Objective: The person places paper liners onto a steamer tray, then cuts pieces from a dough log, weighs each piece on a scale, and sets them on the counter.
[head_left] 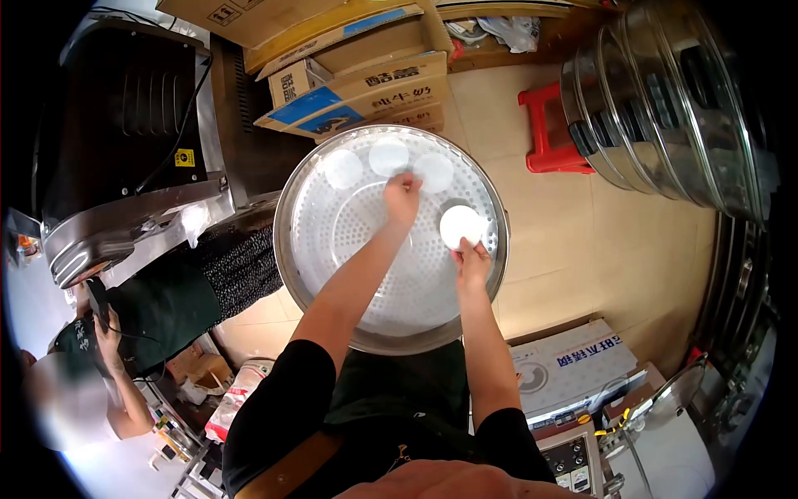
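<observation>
A large round metal steamer tray (386,316) with a perforated bottom lies below my hands. Two thin, translucent white steamer paper rounds, one on the left (342,169) and one beside it (389,155), rest along its far side. My left hand (402,198) has its fingers pinched at the edge of a third paper round (435,173), just right of those two. In my right hand (472,262) is a thicker, opaque white stack of paper rounds (460,226), held by its near edge over the tray's right side.
Cardboard boxes (366,96) stand beyond the tray. Stacked metal steamer tiers (657,108) are at the upper right, near a red stool (544,133). A dark machine (141,100) is at the left. Below it, another person (166,308) holds a dark device. A white carton (573,366) lies lower right.
</observation>
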Tool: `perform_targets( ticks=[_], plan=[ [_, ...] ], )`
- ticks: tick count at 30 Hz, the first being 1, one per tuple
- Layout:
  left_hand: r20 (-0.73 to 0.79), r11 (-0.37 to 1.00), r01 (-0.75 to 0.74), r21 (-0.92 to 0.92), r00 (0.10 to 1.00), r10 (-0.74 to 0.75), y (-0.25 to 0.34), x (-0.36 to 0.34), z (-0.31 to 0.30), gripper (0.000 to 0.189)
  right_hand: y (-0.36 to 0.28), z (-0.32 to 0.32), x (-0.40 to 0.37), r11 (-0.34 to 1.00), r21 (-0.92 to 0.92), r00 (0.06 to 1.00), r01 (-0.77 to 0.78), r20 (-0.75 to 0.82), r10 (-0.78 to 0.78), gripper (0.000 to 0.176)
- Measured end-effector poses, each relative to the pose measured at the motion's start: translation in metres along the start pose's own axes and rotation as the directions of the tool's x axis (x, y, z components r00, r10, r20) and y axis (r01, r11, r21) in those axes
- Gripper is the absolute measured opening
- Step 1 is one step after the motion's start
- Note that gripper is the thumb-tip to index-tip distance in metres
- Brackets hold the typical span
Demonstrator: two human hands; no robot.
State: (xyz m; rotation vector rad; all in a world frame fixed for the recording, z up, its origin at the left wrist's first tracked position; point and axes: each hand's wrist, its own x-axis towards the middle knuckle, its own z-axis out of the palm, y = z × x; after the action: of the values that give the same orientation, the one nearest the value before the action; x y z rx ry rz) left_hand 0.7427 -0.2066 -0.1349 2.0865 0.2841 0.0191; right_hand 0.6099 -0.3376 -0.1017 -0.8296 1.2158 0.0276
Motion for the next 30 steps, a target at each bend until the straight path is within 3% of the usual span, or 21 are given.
perform_targets(
  ticks=[1, 2, 3, 9, 15, 18, 21, 27, 30],
  plan=[
    [0.199, 0.973, 0.196, -0.123, 0.965, -0.170, 0.010, -0.010, -0.009, 0.019, -0.002, -0.001, -0.001, 1.000, 0.010, 1.000, -0.001, 0.029, 0.001, 0.016],
    [0.405, 0.892, 0.406, -0.198, 0.863, -0.302, 0.017, -0.021, -0.020, 0.019, -0.003, 0.000, 0.000, 1.000, 0.017, 0.998, -0.003, 0.058, 0.002, 0.016],
    [0.602, 0.765, 0.606, -0.219, 0.700, -0.383, 0.024, -0.030, -0.027, 0.020, -0.004, 0.000, 0.000, 1.000, 0.024, 0.996, -0.004, 0.085, 0.002, 0.015],
    [0.649, 0.804, 0.571, -0.166, 0.677, -0.347, 0.047, -0.048, -0.033, 0.018, -0.004, -0.007, -0.005, 0.998, 0.060, 0.993, 0.031, 0.112, -0.037, 0.015],
    [0.712, 0.816, 0.578, -0.014, 0.579, -0.397, 0.046, -0.053, -0.019, 0.018, 0.004, -0.023, -0.008, 0.999, 0.034, 0.999, 0.029, 0.045, -0.030, 0.016],
    [0.648, 0.902, 0.428, 0.053, 0.673, -0.357, 0.037, -0.053, -0.007, 0.018, 0.010, -0.027, -0.004, 0.993, 0.110, 0.998, 0.049, 0.044, -0.054, 0.014],
    [0.529, 0.870, 0.484, -0.096, 0.765, -0.368, 0.027, -0.048, 0.007, 0.015, 0.013, -0.027, -0.002, 0.983, 0.183, 0.999, 0.025, -0.034, -0.019, 0.012],
    [0.324, 0.980, 0.176, 0.098, 0.925, -0.198, 0.021, -0.037, 0.032, 0.013, 0.031, -0.039, -0.014, 0.978, 0.206, 0.990, -0.020, -0.130, 0.048, 0.011],
    [0.332, 0.992, -0.051, 0.117, 0.943, 0.010, 0.017, -0.045, 0.029, 0.016, 0.036, -0.048, -0.017, 0.973, 0.228, 0.992, -0.039, -0.107, 0.065, 0.011]
  ],
)
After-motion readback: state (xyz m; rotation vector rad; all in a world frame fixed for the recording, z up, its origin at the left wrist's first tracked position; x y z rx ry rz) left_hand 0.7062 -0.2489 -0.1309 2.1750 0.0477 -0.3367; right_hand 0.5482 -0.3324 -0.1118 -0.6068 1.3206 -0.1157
